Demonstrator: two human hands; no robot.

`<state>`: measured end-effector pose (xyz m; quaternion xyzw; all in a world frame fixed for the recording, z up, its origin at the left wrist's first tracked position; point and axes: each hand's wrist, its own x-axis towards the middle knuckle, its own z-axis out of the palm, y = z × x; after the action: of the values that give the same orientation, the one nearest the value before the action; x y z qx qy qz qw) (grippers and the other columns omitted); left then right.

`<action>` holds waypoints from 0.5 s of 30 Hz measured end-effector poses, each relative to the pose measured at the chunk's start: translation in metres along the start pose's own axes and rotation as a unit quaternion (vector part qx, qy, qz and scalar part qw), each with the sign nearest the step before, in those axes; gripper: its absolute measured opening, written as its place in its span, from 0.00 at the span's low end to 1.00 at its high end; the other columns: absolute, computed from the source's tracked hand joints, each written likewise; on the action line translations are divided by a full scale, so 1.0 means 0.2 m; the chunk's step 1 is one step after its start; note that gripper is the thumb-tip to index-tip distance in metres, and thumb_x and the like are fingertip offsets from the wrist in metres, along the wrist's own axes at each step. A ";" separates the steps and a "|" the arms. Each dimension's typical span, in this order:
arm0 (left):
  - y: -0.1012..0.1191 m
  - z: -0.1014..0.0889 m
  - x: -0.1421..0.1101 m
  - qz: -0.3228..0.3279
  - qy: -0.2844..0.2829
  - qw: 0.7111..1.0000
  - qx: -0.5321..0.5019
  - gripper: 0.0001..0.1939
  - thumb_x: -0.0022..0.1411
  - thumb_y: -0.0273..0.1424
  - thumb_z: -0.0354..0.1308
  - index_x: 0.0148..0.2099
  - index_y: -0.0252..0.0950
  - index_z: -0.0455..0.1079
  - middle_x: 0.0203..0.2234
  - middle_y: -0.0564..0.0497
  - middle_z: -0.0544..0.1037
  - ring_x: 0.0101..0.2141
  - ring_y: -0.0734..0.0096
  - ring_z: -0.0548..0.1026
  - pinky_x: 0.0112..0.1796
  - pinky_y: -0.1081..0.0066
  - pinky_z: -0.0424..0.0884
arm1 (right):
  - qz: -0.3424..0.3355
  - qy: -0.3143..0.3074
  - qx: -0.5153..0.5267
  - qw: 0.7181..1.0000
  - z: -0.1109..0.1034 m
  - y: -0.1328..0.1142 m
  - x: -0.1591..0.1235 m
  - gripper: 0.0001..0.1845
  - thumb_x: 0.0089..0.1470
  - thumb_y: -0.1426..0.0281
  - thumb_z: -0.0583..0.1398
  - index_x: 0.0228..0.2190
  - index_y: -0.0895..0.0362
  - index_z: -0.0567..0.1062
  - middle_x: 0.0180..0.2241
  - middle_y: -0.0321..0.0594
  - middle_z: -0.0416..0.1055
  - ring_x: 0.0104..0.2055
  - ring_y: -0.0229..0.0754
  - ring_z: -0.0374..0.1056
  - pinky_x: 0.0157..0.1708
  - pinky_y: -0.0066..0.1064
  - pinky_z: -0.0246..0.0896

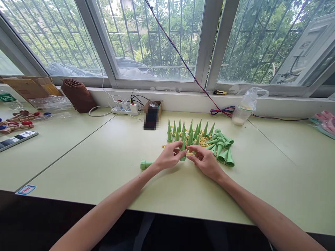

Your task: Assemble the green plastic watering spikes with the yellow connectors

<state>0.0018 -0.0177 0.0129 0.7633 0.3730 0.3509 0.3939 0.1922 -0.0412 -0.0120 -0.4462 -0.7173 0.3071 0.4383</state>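
My left hand is closed round a green plastic watering spike, which points upward. Just to its right, my right hand pinches a small yellow peg between thumb and fingers, close to the side of the spike. Behind both hands stand several upright green spikes, with many small yellow pegs scattered among them. More green spikes lie in a pile beyond my right hand. One capped spike lies on its side, partly hidden by my left wrist.
The pale green table runs along a windowsill. At the back are a power strip, a small box, bundled red-blue wires and a plastic cup with a bag. Wooden toys and a brown bag are left.
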 end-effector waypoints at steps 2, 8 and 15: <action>0.00 0.00 0.00 -0.001 -0.001 1.000 -0.006 0.13 0.64 0.40 0.55 0.39 0.34 0.69 0.32 0.50 0.74 0.24 0.77 0.68 0.23 0.74 0.64 | -0.010 -0.002 0.001 1.000 0.00 0.01 0.00 0.16 0.56 0.63 0.62 0.45 0.56 0.76 0.43 0.44 0.76 0.26 0.37 0.66 0.27 0.32 0.66; 0.00 0.00 0.00 0.004 -0.013 1.000 -0.006 0.12 0.65 0.38 0.55 0.40 0.34 0.69 0.33 0.50 0.73 0.24 0.77 0.67 0.25 0.73 0.66 | -0.002 -0.008 -0.006 1.000 0.01 0.02 0.00 0.13 0.56 0.63 0.62 0.41 0.57 0.77 0.34 0.41 0.76 0.26 0.38 0.66 0.28 0.32 0.64; -0.02 0.01 -0.01 -0.001 -0.010 1.000 0.005 0.11 0.65 0.37 0.55 0.40 0.33 0.69 0.31 0.51 0.72 0.23 0.79 0.64 0.23 0.75 0.63 | 0.000 -0.005 -0.012 1.000 0.01 0.02 0.00 0.11 0.56 0.63 0.62 0.37 0.57 0.78 0.24 0.36 0.73 0.23 0.38 0.64 0.25 0.31 0.61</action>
<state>0.0020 -0.0183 0.0088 0.7683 0.3716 0.3410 0.3941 0.1919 -0.0394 -0.0156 -0.4501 -0.7226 0.3009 0.4298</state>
